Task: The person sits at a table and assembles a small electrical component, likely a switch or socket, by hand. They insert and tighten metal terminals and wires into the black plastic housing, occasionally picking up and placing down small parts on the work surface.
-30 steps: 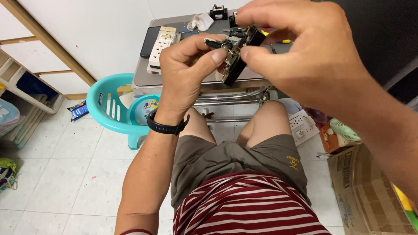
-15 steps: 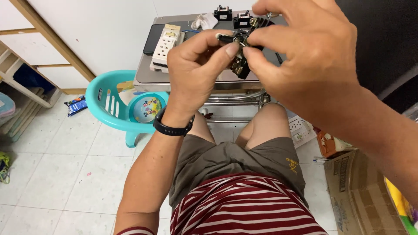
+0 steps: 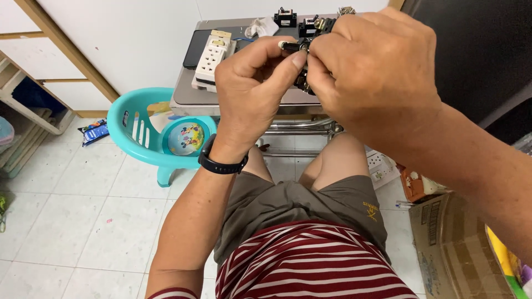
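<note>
Head view, near to far: striped shirt and olive shorts lowest; above the knees, left hand and right hand raised together, fingers clamped on a small dark electrical part, long axis unclear, pale tip leftward, likely for close work; beyond, tabletop with white socket strip.

A small dark electrical part is pinched between the fingertips of the left hand and the right hand above a grey table, on which a white socket strip is laid, with a turquoise plastic chair seen beside it.
</note>
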